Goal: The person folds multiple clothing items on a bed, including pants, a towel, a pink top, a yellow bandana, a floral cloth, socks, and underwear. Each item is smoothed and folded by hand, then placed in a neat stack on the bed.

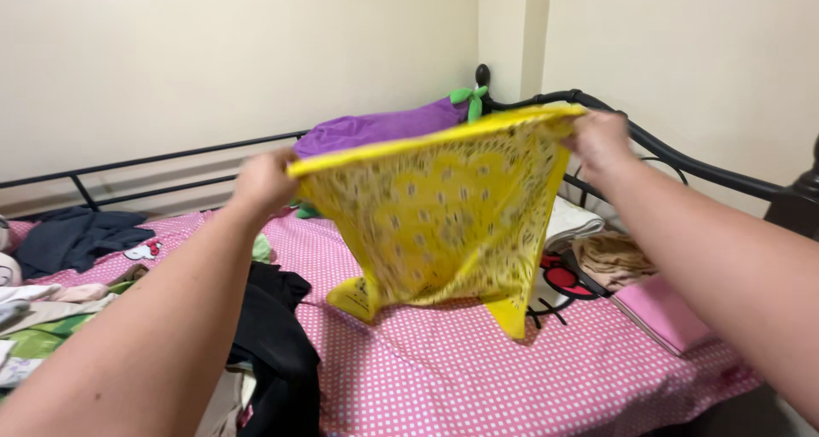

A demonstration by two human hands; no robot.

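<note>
- Both forearms reach out from the camera.
- Left hand (266, 181) and right hand (600, 140) each pinch shut on a top corner of the yellow patterned bandana (444, 219).
- It hangs spread above the pink dotted bed (478, 369), beside black clothing (277, 335).

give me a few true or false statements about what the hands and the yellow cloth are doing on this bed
1. Both hands hold the yellow patterned cloth up by its top edge. True: the left hand and right hand each grip a corner.
2. The cloth lies flat on the bedsheet. False: it hangs in the air above the pink dotted bedsheet.
3. A black garment lies on the bed below the left arm. True.
4. The purple stuffed toy is in the right hand. False: it rests behind the cloth, near the black metal bed frame.
5. The bedsheet is plain blue. False: it is pink with white dots.
</note>
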